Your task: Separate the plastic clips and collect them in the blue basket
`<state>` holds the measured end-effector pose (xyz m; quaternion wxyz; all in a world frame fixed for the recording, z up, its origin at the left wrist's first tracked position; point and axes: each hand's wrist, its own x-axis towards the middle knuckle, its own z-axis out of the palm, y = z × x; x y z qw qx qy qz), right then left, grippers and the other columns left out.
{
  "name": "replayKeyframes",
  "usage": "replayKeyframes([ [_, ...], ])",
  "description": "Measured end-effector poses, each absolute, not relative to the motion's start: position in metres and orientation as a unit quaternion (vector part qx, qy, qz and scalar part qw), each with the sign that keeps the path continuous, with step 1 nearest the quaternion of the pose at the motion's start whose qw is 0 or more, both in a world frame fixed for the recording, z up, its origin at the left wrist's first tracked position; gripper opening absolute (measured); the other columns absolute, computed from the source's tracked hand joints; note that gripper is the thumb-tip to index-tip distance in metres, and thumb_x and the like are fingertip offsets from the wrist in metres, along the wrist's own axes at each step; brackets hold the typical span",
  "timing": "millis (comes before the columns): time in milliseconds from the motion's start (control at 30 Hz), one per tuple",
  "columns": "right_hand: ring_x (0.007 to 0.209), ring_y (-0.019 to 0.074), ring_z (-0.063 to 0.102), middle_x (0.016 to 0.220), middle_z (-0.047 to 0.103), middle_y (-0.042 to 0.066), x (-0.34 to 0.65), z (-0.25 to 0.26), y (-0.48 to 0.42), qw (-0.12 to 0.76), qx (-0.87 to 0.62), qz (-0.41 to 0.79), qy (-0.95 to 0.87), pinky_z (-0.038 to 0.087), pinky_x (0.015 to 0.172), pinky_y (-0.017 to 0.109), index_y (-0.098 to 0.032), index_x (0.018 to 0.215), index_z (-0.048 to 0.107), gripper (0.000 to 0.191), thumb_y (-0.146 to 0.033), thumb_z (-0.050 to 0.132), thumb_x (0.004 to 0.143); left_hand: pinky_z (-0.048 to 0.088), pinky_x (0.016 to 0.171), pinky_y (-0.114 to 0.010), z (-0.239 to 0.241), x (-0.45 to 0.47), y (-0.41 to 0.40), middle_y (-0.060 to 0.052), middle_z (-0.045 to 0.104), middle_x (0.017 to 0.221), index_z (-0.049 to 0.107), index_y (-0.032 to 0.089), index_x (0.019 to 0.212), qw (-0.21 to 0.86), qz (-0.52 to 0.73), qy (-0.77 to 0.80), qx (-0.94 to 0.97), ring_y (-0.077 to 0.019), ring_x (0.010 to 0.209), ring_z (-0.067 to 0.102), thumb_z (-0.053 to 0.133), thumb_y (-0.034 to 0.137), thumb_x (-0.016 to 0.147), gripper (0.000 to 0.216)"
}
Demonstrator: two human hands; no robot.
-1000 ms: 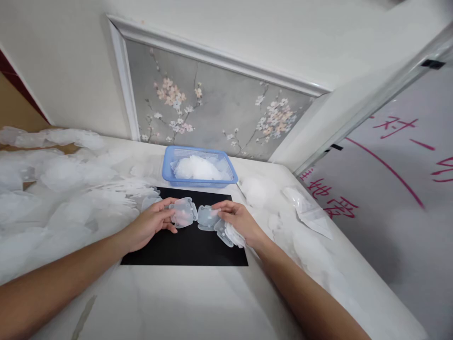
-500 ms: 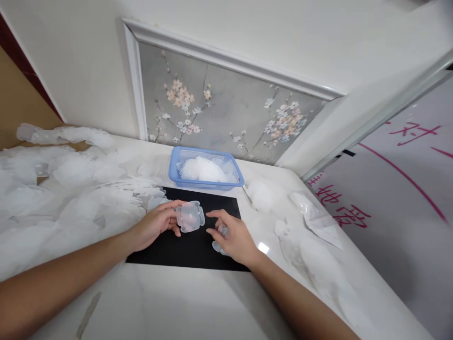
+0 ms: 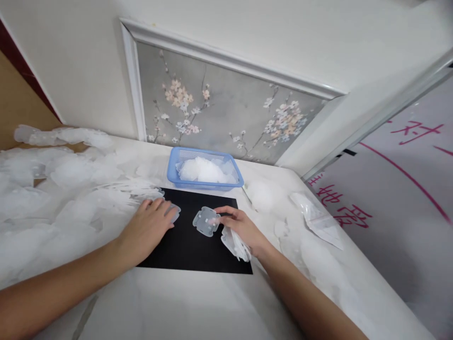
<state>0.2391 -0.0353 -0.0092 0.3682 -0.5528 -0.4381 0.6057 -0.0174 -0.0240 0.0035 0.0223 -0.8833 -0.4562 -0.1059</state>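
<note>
My left hand point(image 3: 148, 229) is over the near end of the loose pile on the left, its thumb and fingers closed on a clear plastic piece point(image 3: 174, 214) with scalloped edges. Its fingers partly cover that piece. Over the black mat point(image 3: 184, 252), my right hand point(image 3: 244, 229) pinches another clear plastic piece point(image 3: 206, 222) by its right edge, between thumb and forefinger. Small pale dots show on this flat piece. Tucked under the same hand's other fingers is a fanned stack of similar clear pieces point(image 3: 233, 244).
A blue basket point(image 3: 171, 174) with whitish plastic pieces stands behind the mat. Large heaps of translucent pieces point(image 3: 71, 208) cover the left of the white table. More pieces point(image 3: 318, 255) and a clear bag point(image 3: 316, 219) lie to the right. A wall with a framed panel point(image 3: 226, 99) rises behind.
The piece that my left hand held up has passed to my right hand. My left hand has moved left to the pile. The stack in my right hand has turned into clearer view.
</note>
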Motion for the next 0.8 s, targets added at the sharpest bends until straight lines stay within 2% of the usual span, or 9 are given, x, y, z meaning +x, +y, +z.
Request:
replayKeyframes([
  [67,0.045,0.0081,0.041,0.065,0.065,-0.001,0.246,-0.009,-0.032,0.366,-0.551,0.623,-0.419,0.030,0.046,0.024,-0.019,0.099,0.070,0.038,-0.034,0.075,0.065,0.044,0.092,-0.049,0.004,-0.020,-0.023,-0.015,0.066,0.128,0.066,0.020,0.121,0.070,-0.024,-0.461,-0.884,-0.0346,0.115,0.060,0.051,0.013,0.092,0.033],
  [233,0.052,0.0093,0.046,0.080,0.072,0.002,0.248,-0.011,-0.031,0.378,-0.538,0.638,-0.401,0.032,0.051,0.025,-0.019,0.103,0.070,0.044,-0.034,0.077,0.063,0.045,0.092,-0.046,0.008,-0.021,-0.025,-0.017,0.057,0.143,0.054,0.016,0.138,0.108,0.055,-0.439,-0.890,-0.0348,0.124,0.056,0.052,-0.006,0.078,0.064],
  [333,0.053,0.0094,0.048,0.083,0.073,0.002,0.247,-0.010,-0.031,0.377,-0.540,0.631,-0.410,0.033,0.051,0.024,-0.018,0.103,0.068,0.045,-0.035,0.078,0.062,0.047,0.090,-0.046,0.009,-0.020,-0.024,-0.016,0.062,0.137,0.061,0.015,0.131,0.090,0.043,-0.450,-0.887,-0.0341,0.121,0.060,0.047,-0.007,0.079,0.058],
  [433,0.050,0.0084,0.047,0.077,0.070,0.000,0.245,-0.009,-0.032,0.384,-0.538,0.625,-0.415,0.032,0.049,0.024,-0.019,0.099,0.068,0.042,-0.034,0.078,0.061,0.047,0.095,-0.048,0.007,-0.016,-0.025,-0.014,0.068,0.129,0.067,0.017,0.122,0.027,-0.041,-0.430,-0.901,-0.0325,0.120,0.061,0.046,-0.001,0.085,0.046],
  [533,0.047,0.0082,0.046,0.069,0.067,-0.003,0.242,-0.008,-0.033,0.397,-0.541,0.616,-0.412,0.032,0.047,0.024,-0.018,0.094,0.067,0.038,-0.033,0.077,0.061,0.047,0.100,-0.043,0.006,-0.007,-0.035,-0.008,0.072,0.125,0.071,0.022,0.118,-0.125,-0.163,-0.381,-0.901,-0.0282,0.118,0.064,0.049,0.013,0.091,0.036],
  [633,0.047,0.0093,0.047,0.065,0.066,-0.003,0.240,-0.009,-0.034,0.410,-0.549,0.604,-0.407,0.033,0.047,0.024,-0.018,0.091,0.066,0.036,-0.032,0.076,0.060,0.053,0.088,-0.035,0.008,0.003,-0.044,-0.001,0.077,0.111,0.074,0.030,0.112,-0.366,-0.194,-0.401,-0.817,-0.0255,0.103,0.071,0.052,0.029,0.094,0.029],
  [733,0.053,0.0121,0.053,0.069,0.067,-0.001,0.239,-0.012,-0.035,0.434,-0.547,0.591,-0.404,0.038,0.052,0.025,-0.018,0.091,0.067,0.034,-0.032,0.075,0.061,0.054,0.087,-0.036,0.009,0.008,-0.042,-0.003,0.079,0.100,0.076,0.025,0.102,-0.571,-0.227,-0.468,-0.636,-0.0267,0.099,0.071,0.056,0.038,0.092,0.026],
  [800,0.057,0.0132,0.054,0.069,0.066,0.000,0.240,-0.014,-0.034,0.466,-0.545,0.564,-0.409,0.039,0.054,0.026,-0.019,0.087,0.068,0.028,-0.035,0.072,0.064,0.055,0.090,-0.038,0.009,0.007,-0.034,-0.006,0.078,0.103,0.074,0.021,0.104,-0.676,-0.270,-0.488,-0.481,-0.0266,0.104,0.070,0.060,0.037,0.091,0.025],
])
